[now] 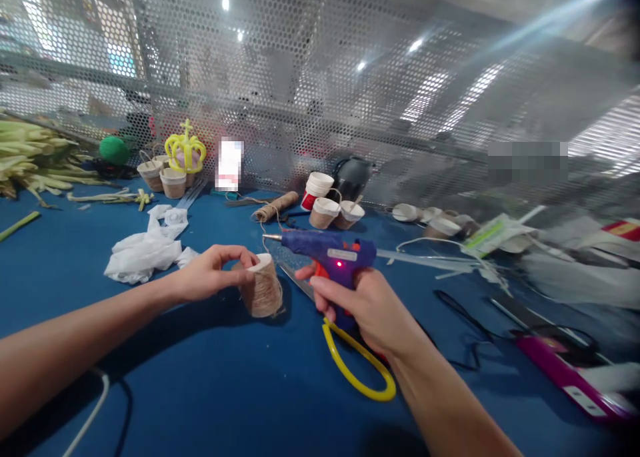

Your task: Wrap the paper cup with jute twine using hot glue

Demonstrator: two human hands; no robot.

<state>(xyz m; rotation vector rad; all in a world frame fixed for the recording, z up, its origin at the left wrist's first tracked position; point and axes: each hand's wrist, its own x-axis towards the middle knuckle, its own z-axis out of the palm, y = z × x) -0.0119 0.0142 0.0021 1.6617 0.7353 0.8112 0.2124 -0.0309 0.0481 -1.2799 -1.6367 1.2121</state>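
Observation:
My left hand pinches the rim of a small paper cup wrapped in jute twine, held tilted just above the blue table. My right hand grips a blue hot glue gun with a red light lit on its side. Its metal nozzle points left, toward the cup's top edge, a short way apart from it. A strand of twine runs from the cup back to a twine roll.
Scissors with a yellow handle lie under my right wrist. Crumpled white plastic sits at left. More wrapped cups, a yellow crown shape, green leaf strips and a magenta tool surround the work area. A perforated metal screen stands behind.

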